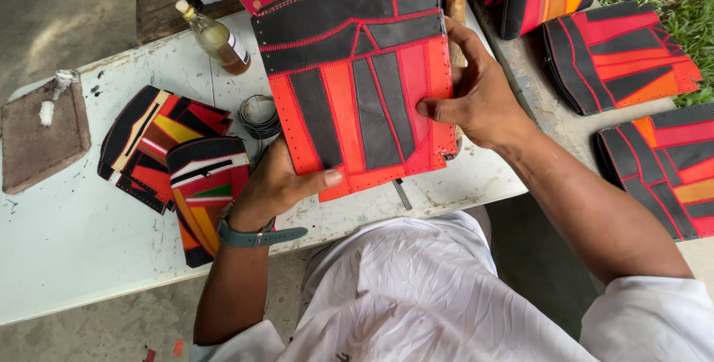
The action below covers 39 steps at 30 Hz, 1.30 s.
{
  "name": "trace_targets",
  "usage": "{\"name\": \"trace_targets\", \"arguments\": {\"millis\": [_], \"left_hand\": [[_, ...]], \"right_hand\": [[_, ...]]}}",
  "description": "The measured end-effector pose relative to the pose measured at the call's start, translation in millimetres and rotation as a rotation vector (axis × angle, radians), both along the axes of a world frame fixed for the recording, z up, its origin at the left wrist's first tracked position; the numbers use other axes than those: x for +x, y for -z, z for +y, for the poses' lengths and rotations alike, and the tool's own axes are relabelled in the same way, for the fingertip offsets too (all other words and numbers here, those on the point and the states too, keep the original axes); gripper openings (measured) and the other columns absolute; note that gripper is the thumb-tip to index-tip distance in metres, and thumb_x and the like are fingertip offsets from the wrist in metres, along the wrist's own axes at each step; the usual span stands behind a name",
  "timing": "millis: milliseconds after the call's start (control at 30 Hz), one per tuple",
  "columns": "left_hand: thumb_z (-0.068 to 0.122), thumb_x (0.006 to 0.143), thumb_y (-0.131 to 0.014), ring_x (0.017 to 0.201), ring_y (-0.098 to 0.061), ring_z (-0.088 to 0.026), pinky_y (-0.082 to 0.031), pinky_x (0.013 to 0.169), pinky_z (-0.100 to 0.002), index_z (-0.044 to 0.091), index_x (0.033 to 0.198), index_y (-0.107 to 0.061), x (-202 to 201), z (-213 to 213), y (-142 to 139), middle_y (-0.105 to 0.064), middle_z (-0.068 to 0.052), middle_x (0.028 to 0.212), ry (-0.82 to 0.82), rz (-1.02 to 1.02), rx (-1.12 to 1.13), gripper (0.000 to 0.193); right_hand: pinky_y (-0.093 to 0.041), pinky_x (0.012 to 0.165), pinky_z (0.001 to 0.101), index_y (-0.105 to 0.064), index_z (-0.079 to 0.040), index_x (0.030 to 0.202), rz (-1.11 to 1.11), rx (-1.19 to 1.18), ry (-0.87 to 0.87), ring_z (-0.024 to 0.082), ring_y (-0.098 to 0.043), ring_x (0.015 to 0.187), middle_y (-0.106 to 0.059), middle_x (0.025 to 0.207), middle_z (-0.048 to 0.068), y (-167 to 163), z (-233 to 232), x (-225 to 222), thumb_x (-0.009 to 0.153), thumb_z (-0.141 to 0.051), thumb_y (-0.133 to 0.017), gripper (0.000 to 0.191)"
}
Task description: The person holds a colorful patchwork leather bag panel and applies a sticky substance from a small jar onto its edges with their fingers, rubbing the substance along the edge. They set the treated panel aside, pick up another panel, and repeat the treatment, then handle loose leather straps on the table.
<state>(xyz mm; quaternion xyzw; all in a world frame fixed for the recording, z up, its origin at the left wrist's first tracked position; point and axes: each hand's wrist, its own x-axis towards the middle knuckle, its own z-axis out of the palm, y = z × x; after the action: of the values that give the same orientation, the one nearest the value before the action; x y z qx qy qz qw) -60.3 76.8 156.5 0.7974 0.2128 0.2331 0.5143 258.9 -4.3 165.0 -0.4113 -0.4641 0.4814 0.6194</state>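
Both hands grip a red-and-black patchwork leather panel [357,83], held above the white worktop [74,220]: left hand [279,183] closed on its lower corner, right hand [476,90] on its right edge. A glass bottle [216,38] lies left of the panel.

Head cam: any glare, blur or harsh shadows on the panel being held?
Head view: soft daylight, no glare; the panel is sharp, stitching readable; left hand and right hand sharp too; faint shadows on the table; edges bow slightly toward the frame corners.
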Motion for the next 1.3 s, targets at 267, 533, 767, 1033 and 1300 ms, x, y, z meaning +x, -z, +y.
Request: {"name": "trace_targets", "arguments": {"millis": [267, 533, 767, 1033, 1300], "left_hand": [[-0.008, 0.094, -0.066, 0.127, -0.060, -0.015, -0.048, 0.114, -0.034, 0.001, 0.145, -0.049, 37, 1, 39, -0.063, -0.006, 0.137, -0.117, -0.559, -0.283, 0.054], [-0.014, 0.102, -0.069, 0.117, -0.064, -0.015, -0.049, 0.111, -0.032, 0.002, 0.131, -0.059, 28, -9, 63, -0.068, -0.009, 0.127, -0.262, -0.819, -0.166, 0.034], [-0.013, 0.096, -0.069, 0.122, -0.063, -0.016, -0.049, 0.113, -0.034, 0.007, 0.136, -0.057, 32, -12, 60, -0.067, -0.008, 0.131, -0.295, -0.843, -0.208, 0.046], [-0.013, 0.094, -0.065, 0.128, -0.061, -0.020, -0.048, 0.117, -0.041, 0.007, 0.140, -0.053, 38, -17, 62, -0.064, -0.008, 0.136, -0.371, -0.957, -0.445, 0.052], [-0.016, 0.098, -0.061, 0.130, -0.061, -0.023, -0.048, 0.118, -0.043, 0.007, 0.145, -0.054, 33, -23, 61, -0.063, -0.011, 0.140, -0.316, -0.962, -0.416, 0.053]], "right_hand": [[-0.058, 0.110, 0.0388, -0.008, -0.008, 0.163, -0.489, 0.467, 0.061, 0.023, -0.061, 0.133, -0.019, 0.167, 0.009, -19, -3, 32, 0.080, 0.010, -0.088, 0.116], [-0.036, 0.116, 0.0368, -0.062, -0.015, 0.135, -0.778, 0.416, 0.457, 0.021, -0.045, 0.129, -0.044, 0.137, 0.009, 37, -68, 35, 0.085, -0.005, -0.080, 0.054], [-0.034, 0.126, 0.0469, -0.073, -0.008, 0.128, -0.969, 0.371, 0.383, 0.032, -0.041, 0.142, -0.041, 0.148, 0.017, 27, -51, 10, 0.074, -0.010, -0.077, 0.055], [-0.037, 0.114, 0.0462, -0.068, -0.011, 0.134, -0.964, 0.359, 0.480, 0.034, -0.044, 0.138, -0.043, 0.146, 0.019, 21, -49, 5, 0.075, -0.017, -0.076, 0.060], [-0.036, 0.126, 0.0478, -0.063, -0.010, 0.142, -1.008, 0.387, 0.533, 0.036, -0.041, 0.143, -0.040, 0.147, 0.022, 6, -33, 13, 0.080, -0.017, -0.076, 0.064]]}}
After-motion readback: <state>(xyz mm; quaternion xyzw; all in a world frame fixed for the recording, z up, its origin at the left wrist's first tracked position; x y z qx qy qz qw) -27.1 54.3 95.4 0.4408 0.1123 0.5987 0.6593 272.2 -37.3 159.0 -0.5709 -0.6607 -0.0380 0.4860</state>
